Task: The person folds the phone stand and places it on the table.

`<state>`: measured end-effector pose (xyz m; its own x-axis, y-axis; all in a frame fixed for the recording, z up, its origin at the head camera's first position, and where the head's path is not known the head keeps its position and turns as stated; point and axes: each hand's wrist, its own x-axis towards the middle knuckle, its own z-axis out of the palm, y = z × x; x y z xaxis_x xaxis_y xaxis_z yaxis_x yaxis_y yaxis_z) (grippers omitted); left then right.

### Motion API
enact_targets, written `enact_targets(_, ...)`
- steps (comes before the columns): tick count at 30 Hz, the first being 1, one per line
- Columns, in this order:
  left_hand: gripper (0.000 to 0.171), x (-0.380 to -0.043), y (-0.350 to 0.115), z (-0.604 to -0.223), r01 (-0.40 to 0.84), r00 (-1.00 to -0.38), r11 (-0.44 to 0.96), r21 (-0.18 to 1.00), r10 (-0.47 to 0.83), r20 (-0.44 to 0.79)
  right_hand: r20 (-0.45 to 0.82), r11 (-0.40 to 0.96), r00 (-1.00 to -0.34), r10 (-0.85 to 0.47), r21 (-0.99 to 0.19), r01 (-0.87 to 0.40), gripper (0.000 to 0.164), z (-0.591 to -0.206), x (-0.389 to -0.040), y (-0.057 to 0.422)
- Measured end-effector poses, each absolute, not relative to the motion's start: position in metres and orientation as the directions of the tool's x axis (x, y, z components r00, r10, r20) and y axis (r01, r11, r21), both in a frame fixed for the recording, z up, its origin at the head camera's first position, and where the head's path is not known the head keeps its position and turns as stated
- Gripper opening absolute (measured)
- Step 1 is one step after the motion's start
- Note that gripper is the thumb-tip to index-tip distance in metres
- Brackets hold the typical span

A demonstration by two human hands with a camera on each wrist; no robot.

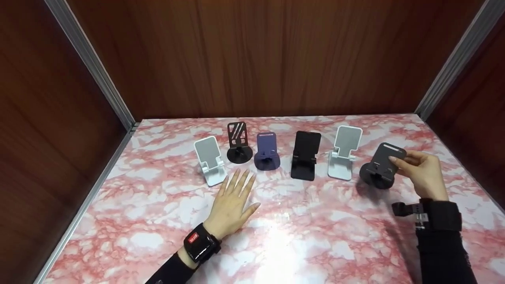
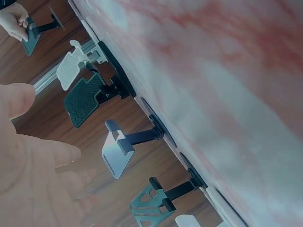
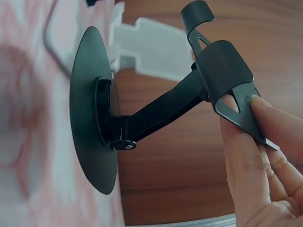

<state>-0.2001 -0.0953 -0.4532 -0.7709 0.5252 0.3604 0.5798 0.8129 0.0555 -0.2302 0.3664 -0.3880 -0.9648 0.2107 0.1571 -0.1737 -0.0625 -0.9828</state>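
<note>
Between thumb and fingers, my right hand (image 1: 424,173) pinches the upper plate of a dark grey phone stand (image 1: 384,161) at the right end of the row. In the right wrist view the round base of this phone stand (image 3: 94,113) hangs above the marbled surface, its arm folded out to the plate. My left hand (image 1: 232,203) has its fingers spread and holds nothing, palm down over the table. Its fingertips are nearest to a white phone stand (image 1: 209,159) and a purple phone stand (image 1: 267,152).
A black cut-out phone stand (image 1: 238,144), a black phone stand (image 1: 305,156) and another white phone stand (image 1: 344,152) stand in the same row. The red-and-white marbled table (image 1: 158,213) is bounded by wooden panels (image 1: 272,59) at the back and sides.
</note>
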Motion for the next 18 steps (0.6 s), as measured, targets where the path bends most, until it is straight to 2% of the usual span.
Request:
enact_targets(7, 0.067, -0.199, -0.090, -0.451, 0.589, -0.798, 0.790, 0.170, 0.535, 0.277, 0.266, -0.030, -0.955, 0.133, -0.962, -0.272, 0.010, -0.376, -0.228, 0.339)
enact_targets(11, 0.066, -0.202, -0.085, -0.445, 0.583, -0.812, 0.772, 0.255, 0.536, 0.232, 0.330, 0.073, -0.941, 0.070, -0.943, -0.325, 0.007, -0.373, -0.228, 0.321)
enact_targets(14, 0.065, -0.206, -0.079, -0.439, 0.581, -0.814, 0.750, 0.317, 0.544, 0.204, 0.350, 0.154, -0.936, 0.025, -0.927, -0.343, 0.014, -0.369, -0.228, 0.303)
enact_targets(18, 0.065, -0.214, -0.070, -0.432, 0.563, -0.822, 0.732, 0.384, 0.544, 0.169, 0.365, 0.185, -0.931, -0.024, -0.913, -0.363, 0.022, -0.363, -0.227, 0.277)
